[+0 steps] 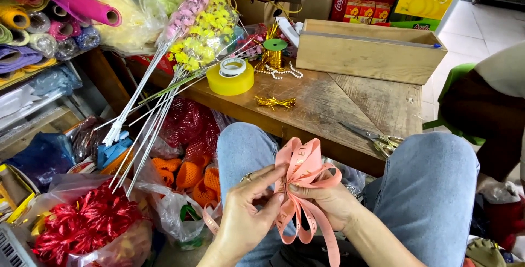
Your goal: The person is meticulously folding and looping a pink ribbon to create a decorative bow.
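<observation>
Item: pink ribbon bow (302,168), loops already gathered, tails hanging loose toward six o'clock. Left hand (247,212) and right hand (327,204) both pinched its centre, untied. Scissors (373,137) lay at two o'clock.

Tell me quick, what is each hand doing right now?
Left hand: fingers closed, pinching the middle of the pink ribbon bow.
Right hand: closed around the same bow, gripping it from the other side.
</observation>
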